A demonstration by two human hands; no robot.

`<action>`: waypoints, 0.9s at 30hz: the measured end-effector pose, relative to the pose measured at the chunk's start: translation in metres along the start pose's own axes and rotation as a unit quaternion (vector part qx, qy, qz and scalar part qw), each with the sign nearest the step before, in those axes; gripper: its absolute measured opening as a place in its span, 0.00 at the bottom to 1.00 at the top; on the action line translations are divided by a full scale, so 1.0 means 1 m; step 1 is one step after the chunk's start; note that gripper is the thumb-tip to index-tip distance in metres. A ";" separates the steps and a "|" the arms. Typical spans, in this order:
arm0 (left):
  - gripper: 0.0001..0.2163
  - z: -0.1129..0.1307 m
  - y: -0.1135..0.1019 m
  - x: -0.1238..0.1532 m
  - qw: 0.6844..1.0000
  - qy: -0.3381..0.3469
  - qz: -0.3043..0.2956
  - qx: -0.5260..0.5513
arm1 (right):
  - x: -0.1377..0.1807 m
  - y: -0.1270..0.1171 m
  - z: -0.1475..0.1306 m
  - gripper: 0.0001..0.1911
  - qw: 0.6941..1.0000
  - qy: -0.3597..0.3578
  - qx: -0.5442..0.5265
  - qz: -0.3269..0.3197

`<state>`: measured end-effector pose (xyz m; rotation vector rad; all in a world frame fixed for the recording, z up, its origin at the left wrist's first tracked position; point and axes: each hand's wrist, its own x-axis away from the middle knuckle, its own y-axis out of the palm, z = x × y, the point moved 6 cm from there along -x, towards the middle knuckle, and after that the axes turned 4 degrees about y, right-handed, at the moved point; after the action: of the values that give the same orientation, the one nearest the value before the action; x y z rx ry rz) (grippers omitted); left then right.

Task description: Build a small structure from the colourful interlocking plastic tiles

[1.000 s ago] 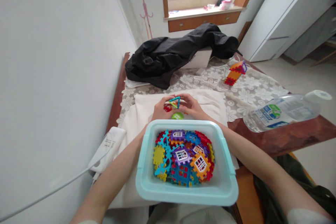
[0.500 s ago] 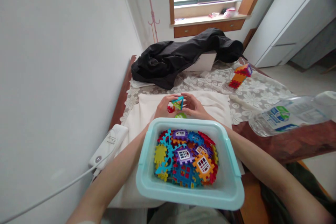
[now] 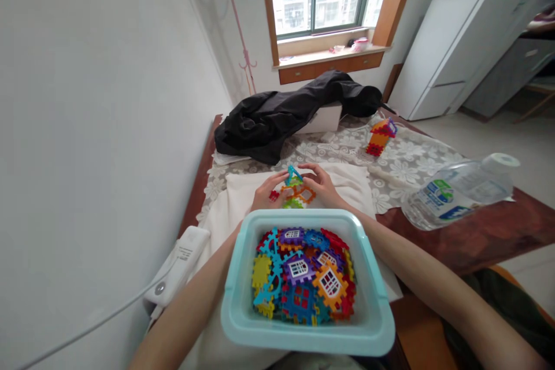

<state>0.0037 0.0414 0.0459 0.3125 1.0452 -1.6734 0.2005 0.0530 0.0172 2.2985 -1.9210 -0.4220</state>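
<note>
Above the white cloth, my left hand (image 3: pixel 265 191) and my right hand (image 3: pixel 323 185) face each other around a small build of interlocking plastic blocks. A cyan triangular block (image 3: pixel 292 175) forms its top, gripped between the fingertips of both hands. Beneath it show lime-green parts and an orange open-frame block (image 3: pixel 307 194). A red block (image 3: pixel 274 195) is by my left fingers; whether it is joined on cannot be made out. Closer to me, a light-blue plastic tub (image 3: pixel 236 300) full of mixed colourful blocks hides the lower part of the scene between my forearms.
A small orange and red block house (image 3: pixel 380 137) stands on the floral tablecloth. To the right is a large clear plastic bottle (image 3: pixel 455 191). A black cloth (image 3: pixel 295 113) covers something at the back. On the left lies a white power strip (image 3: pixel 180 266) with its cable.
The camera view has tilted up a little. My hands have spread slightly around the build, and its orange parts now show below the cyan triangle.
</note>
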 end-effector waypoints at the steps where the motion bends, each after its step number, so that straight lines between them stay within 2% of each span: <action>1: 0.15 -0.001 0.000 0.001 1.000 -0.005 0.004 0.007 | -0.002 -0.004 -0.001 0.21 1.000 -0.009 0.001 0.019; 3: 0.13 -0.007 0.003 0.004 0.998 -0.036 0.013 0.048 | -0.005 -0.010 -0.002 0.19 0.999 -0.024 0.004 0.049; 5: 0.15 -0.015 0.006 0.007 0.990 -0.090 0.020 0.106 | -0.007 -0.012 -0.001 0.18 0.998 -0.032 0.004 0.059; 9: 0.25 -0.028 0.007 0.010 0.975 -0.163 0.045 0.147 | -0.006 -0.005 -0.001 0.16 0.999 -0.042 -0.017 0.030; 13: 0.26 -0.034 0.003 0.009 0.970 -0.201 0.058 0.126 | -0.004 0.001 -0.002 0.18 0.998 -0.058 -0.024 -0.005; 19: 0.33 -0.026 0.002 0.006 0.959 -0.221 0.056 0.167 | -0.005 0.000 0.007 0.22 0.998 -0.038 -0.020 -0.035; 24: 0.30 -0.023 0.002 0.003 0.959 -0.228 0.061 0.159 | -0.011 -0.007 0.006 0.17 0.993 -0.108 0.044 -0.026; 27: 0.31 -0.026 0.004 0.003 0.956 -0.235 0.060 0.165 | -0.014 -0.007 0.008 0.18 0.993 -0.106 0.040 -0.044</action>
<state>-0.0014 0.0592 0.0276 0.1721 0.3862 -1.6964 0.2025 0.0689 0.0092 2.4860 -1.9671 -0.6349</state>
